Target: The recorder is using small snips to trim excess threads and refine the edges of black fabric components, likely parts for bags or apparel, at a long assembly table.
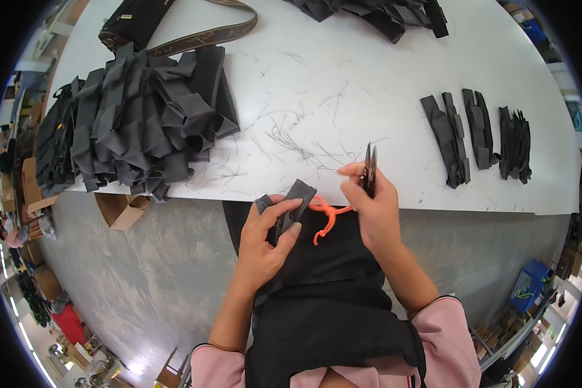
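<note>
My left hand (pixel 269 236) pinches a dark grey fabric strip (pixel 299 192) near the table's front edge, with part of the strip folded between the fingers. In my right hand (pixel 376 204) is a small pair of thread snips (pixel 370 171), blades pointing away from me and a narrow gap between their tips. Snips and strip are apart. An orange cord (pixel 328 212) tied in a knot hangs between the two hands, against my black apron (pixel 330 258). Loose cut threads (pixel 291 139) lie scattered on the white table just beyond my hands.
A large heap of dark grey fabric strips (pixel 142 116) covers the left of the white table (pixel 381 77). Another pile (pixel 375 13) sits at the far edge, beside a black bag (pixel 132 22) with a strap. Several small bundles (pixel 447 139) lie at right. A cardboard box (pixel 121 210) stands below the table.
</note>
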`<act>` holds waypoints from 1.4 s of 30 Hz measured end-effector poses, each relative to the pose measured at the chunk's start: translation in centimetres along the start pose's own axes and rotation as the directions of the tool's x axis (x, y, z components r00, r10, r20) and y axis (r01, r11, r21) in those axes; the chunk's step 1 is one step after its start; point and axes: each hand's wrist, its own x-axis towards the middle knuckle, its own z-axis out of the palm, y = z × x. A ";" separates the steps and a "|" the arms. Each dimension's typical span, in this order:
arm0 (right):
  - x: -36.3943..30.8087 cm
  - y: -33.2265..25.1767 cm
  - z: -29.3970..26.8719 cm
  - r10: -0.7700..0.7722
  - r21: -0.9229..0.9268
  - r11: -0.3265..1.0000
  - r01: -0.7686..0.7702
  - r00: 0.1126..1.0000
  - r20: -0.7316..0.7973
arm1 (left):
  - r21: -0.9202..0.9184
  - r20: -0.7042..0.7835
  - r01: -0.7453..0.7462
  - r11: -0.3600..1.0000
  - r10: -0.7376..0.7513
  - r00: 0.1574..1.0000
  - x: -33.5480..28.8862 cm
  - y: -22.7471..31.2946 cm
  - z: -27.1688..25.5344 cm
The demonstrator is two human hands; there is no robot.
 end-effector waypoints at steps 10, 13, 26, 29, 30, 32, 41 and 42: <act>-2.2 1.3 0.1 -0.533 -0.703 0.544 0.458 0.836 0.133 | 0.289 -0.142 -0.072 0.955 0.117 0.983 -0.2 1.4 1.0; -1.8 1.3 0.3 -0.542 -0.742 0.484 0.464 0.825 0.162 | 0.351 -0.140 -0.133 0.927 0.193 0.971 -0.3 1.5 1.1; -1.4 0.2 -0.5 0.086 -0.039 0.996 -0.081 0.987 0.136 | 0.204 -0.158 -0.126 0.971 0.160 0.974 -0.5 0.8 0.8; -1.0 0.2 -0.5 0.183 0.080 0.976 -0.203 0.962 0.203 | 0.147 -0.159 -0.111 0.983 0.134 0.978 -0.6 0.8 0.8; -0.9 0.4 -0.5 0.207 0.104 0.966 -0.237 0.949 0.237 | 0.128 -0.158 -0.114 0.985 0.133 0.978 -0.6 0.8 0.8; -0.7 0.7 -0.8 0.217 0.156 0.952 -0.264 0.939 0.268 | 0.107 -0.153 -0.110 0.988 0.125 0.980 -0.7 0.8 0.7; -0.6 0.9 -1.1 0.245 0.188 0.931 -0.311 0.919 0.308 | 0.041 -0.141 -0.098 0.994 0.103 0.985 -1.0 0.4 0.5; -0.6 0.9 -1.1 0.253 0.174 0.933 -0.315 0.917 0.308 | 0.036 -0.139 -0.097 0.995 0.101 0.985 -1.1 0.4 0.5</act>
